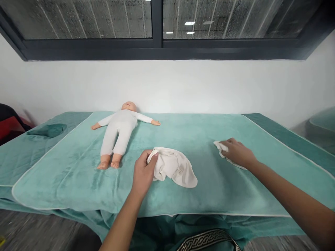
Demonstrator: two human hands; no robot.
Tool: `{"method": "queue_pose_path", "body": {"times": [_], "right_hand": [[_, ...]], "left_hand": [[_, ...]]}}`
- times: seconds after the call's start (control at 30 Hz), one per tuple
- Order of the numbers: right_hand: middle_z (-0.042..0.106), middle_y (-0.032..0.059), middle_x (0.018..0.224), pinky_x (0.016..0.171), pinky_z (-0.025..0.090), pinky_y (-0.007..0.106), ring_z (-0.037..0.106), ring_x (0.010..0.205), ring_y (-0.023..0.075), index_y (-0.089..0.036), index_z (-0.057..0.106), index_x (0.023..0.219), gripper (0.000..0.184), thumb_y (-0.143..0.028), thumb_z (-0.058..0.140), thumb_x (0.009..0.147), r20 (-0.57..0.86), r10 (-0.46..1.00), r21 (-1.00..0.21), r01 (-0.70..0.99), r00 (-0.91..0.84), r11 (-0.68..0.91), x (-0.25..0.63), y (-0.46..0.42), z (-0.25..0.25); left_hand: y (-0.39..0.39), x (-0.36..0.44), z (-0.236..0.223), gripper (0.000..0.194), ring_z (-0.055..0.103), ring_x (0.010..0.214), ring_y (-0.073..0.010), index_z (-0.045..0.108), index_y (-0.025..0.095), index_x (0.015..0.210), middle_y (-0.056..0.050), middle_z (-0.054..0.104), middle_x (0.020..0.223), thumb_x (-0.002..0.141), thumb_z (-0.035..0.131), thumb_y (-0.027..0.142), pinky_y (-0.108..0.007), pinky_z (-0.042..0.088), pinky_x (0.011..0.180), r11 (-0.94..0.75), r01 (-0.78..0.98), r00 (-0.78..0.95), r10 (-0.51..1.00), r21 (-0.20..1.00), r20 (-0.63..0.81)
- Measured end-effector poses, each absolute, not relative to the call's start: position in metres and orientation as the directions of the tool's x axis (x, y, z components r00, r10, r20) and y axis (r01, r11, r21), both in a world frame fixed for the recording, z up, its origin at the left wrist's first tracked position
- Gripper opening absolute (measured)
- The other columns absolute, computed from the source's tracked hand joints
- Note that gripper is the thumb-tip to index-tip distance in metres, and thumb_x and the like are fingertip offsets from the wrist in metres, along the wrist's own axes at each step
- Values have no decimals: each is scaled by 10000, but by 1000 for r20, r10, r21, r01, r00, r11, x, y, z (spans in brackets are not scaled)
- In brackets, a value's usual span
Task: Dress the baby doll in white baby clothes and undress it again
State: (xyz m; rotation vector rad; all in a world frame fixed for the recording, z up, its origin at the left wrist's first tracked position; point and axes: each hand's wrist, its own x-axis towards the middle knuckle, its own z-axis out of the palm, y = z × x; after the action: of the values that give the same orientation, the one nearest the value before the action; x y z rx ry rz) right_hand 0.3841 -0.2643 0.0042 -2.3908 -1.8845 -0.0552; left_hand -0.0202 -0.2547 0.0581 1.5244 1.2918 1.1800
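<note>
My left hand (pixel 143 171) pinches the left edge of a crumpled white cloth piece (pixel 176 167), perhaps a small garment, near the middle of the green bed cover. Over to the right, my right hand (pixel 237 152) is closed on a second white cloth (pixel 221 147), mostly hidden beneath the palm and lying against the cover. A baby doll (pixel 120 127) in a white body suit lies on its back to the left, arms spread and feet toward me. Neither hand touches the doll.
The padded green cover (pixel 199 130) spreads over a bed whose far side meets a white wall (pixel 172 87). Above is a dark window frame (pixel 157 48). A face hole (pixel 48 130) opens at the bed's left, near a red and black item (pixel 12 125). A patterned band (pixel 204 240) shows below.
</note>
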Motion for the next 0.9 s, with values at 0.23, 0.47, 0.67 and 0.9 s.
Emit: {"method": "queue_pose_path", "body": {"times": [0.23, 0.47, 0.67, 0.9], "right_hand": [[584, 92, 1232, 650, 468, 311, 553, 1028, 282, -342, 601, 1279, 416, -416, 397, 923, 3, 997, -37, 996, 76, -76, 383, -270, 7], [592, 96, 1249, 703, 474, 376, 561, 1035, 302, -337, 564, 1315, 432, -419, 371, 937, 67, 998, 67, 998, 3, -7, 365, -276, 1], [556, 112, 1361, 949, 418, 576, 523, 1197, 377, -318, 498, 1378, 614, -656, 455, 867, 101, 995, 31, 999, -12, 9, 365, -279, 26], [517, 49, 1419, 972, 486, 441, 553, 1209, 281, -336, 457, 1382, 557, -587, 531, 890, 178, 976, -477, 857, -122, 194, 279, -282, 69]], "left_hand": [[-255, -17, 61, 222, 470, 661, -121, 609, 174, 793, 37, 561, 693, 867, 557, 377, -227, 376, 631, -178, 246, 58, 984, 953, 169], [-258, -16, 62, 217, 462, 654, -121, 602, 177, 796, 38, 548, 692, 866, 557, 378, -230, 377, 639, -168, 251, 55, 986, 953, 160], [-256, -21, 65, 233, 461, 651, -118, 605, 177, 795, 40, 537, 682, 875, 553, 389, -226, 376, 622, -194, 265, 86, 980, 945, 177], [-246, -23, 97, 270, 550, 760, -139, 656, 187, 855, 17, 633, 800, 907, 543, 427, -229, 423, 690, -321, 311, 272, 932, 895, 239]]}}
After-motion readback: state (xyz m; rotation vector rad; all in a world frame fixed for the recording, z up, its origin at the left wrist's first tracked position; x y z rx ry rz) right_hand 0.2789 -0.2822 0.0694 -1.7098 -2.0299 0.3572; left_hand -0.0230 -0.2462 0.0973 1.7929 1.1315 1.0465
